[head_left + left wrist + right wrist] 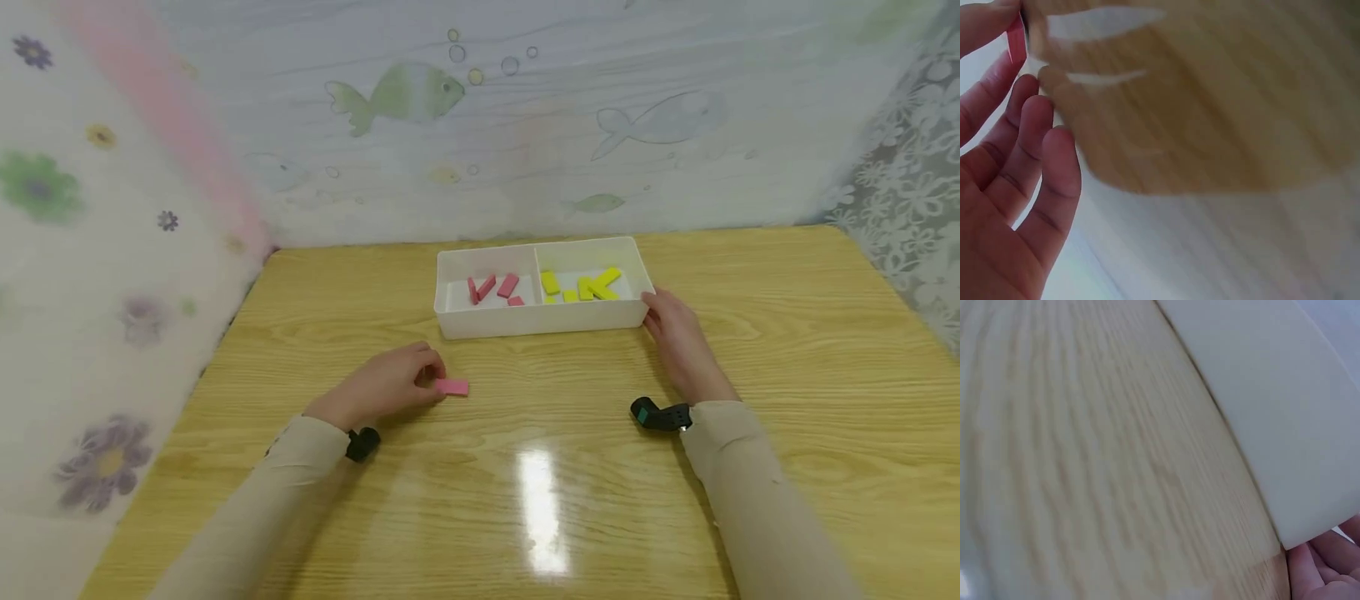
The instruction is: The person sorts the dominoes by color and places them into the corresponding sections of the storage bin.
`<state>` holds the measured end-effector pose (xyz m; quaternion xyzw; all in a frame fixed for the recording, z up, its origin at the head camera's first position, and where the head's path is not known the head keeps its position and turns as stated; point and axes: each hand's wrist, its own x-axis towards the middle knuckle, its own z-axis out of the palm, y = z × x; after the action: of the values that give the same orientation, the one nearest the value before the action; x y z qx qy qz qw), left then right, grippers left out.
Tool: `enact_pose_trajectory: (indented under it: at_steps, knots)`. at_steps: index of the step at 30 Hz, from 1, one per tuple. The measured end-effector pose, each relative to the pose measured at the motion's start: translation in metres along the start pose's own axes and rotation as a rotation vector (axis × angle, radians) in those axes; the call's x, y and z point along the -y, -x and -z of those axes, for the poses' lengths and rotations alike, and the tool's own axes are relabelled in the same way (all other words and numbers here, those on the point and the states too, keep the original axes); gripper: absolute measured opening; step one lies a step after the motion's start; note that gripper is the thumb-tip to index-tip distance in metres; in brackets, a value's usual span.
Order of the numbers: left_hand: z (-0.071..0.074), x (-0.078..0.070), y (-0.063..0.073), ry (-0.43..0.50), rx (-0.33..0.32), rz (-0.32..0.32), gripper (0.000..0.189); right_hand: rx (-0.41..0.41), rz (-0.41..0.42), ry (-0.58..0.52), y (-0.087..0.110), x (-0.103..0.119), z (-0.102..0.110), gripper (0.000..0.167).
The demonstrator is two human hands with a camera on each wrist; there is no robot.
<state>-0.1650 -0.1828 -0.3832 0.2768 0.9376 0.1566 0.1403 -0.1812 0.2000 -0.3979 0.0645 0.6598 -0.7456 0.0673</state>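
A small pink rectangular block is pinched between the thumb and fingertips of my left hand, just above or on the table in front of the box. In the left wrist view the same pink block shows at the upper left, its other fingers loosely bent below. My right hand grips the front right corner of a white two-part box. The right wrist view shows curled fingers at the bottom corner of the box's wall.
Several pink blocks lie in the box's left compartment, several yellow blocks in the right one. The box stands on a wood-grain table near its back edge. Behind rises a wall covering with fish drawings; another covering with flowers is at left.
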Motion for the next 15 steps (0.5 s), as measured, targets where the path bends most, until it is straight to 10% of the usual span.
enact_pose_trajectory:
  at_steps: [15]
  knots:
    - [0.045, -0.015, -0.019, 0.043, -0.264, 0.093, 0.024, 0.013, 0.012, -0.038, -0.004, -0.003, 0.005, 0.065]
